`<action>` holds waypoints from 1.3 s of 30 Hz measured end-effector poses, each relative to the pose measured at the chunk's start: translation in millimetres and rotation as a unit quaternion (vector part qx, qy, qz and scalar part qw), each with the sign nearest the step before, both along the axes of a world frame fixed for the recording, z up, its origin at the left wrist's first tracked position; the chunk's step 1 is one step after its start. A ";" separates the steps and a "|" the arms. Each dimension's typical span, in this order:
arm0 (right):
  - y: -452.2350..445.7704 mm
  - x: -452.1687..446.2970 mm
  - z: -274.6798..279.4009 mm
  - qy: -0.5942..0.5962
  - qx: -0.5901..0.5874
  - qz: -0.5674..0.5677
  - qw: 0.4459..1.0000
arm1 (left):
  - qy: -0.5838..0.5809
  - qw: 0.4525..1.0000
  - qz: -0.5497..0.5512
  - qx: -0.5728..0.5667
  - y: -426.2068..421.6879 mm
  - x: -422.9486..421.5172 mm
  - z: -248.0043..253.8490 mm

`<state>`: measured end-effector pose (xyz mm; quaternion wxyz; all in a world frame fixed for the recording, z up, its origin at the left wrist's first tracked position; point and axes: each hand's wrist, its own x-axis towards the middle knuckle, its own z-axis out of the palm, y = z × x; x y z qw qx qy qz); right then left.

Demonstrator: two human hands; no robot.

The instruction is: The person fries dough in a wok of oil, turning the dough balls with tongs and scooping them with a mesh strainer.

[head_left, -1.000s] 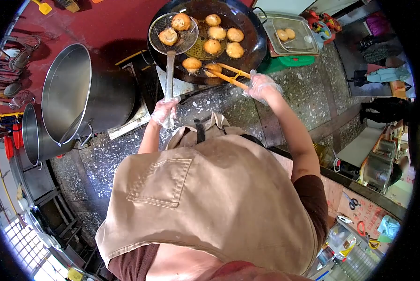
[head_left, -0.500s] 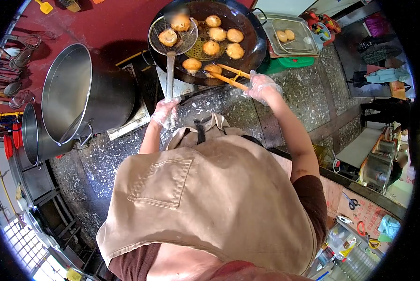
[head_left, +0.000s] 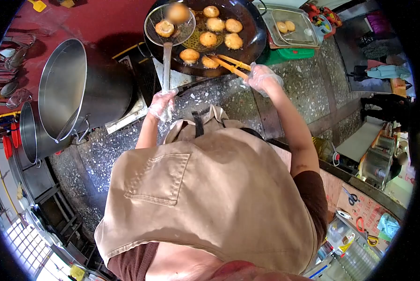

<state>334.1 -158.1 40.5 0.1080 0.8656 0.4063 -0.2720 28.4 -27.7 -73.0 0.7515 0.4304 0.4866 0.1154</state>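
My left hand (head_left: 162,105), in a clear plastic glove, is closed around the handle of a wire skimmer (head_left: 167,63). The skimmer's basket sits over the left side of a dark wok (head_left: 259,35) and holds two golden fried dough balls, one of them (head_left: 164,28) plainly seen, the other blurred. In my gloved right hand (head_left: 265,78) is a pair of wooden tongs (head_left: 235,67). Their tips reach over the wok's near edge beside a fried dough ball (head_left: 210,61); whether they pinch it I cannot tell. Several more balls (head_left: 208,39) lie in the oil around a perforated plate.
Two tall metal pots (head_left: 86,89) stand at the left. Right of the wok, a tray (head_left: 284,42) with two pale balls rests above a green container (head_left: 296,52). Whisks and ladles (head_left: 13,75) line the far left. Scissors (head_left: 352,197) lie at the lower right.
The tongs' tips have come closer together at the near dough ball. My left hand still holds the skimmer over the wok. The whole view has shifted slightly.
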 end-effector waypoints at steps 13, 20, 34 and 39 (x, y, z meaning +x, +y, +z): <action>-1.8 -0.9 -18.2 -0.040 0.029 0.074 0.996 | -0.015 1.000 -0.012 0.009 -0.4 -2.3 -3.8; 1.4 -1.8 -18.7 -0.033 0.004 0.060 0.998 | -0.018 0.999 -0.024 0.015 0.8 -3.5 -2.4; -0.3 -7.4 -11.2 -0.018 0.001 0.055 0.998 | -0.018 1.000 0.006 -0.024 -1.8 0.3 2.2; -0.2 -10.2 -7.0 -0.036 0.008 0.068 0.997 | -0.016 1.000 0.008 -0.024 -0.8 0.5 1.8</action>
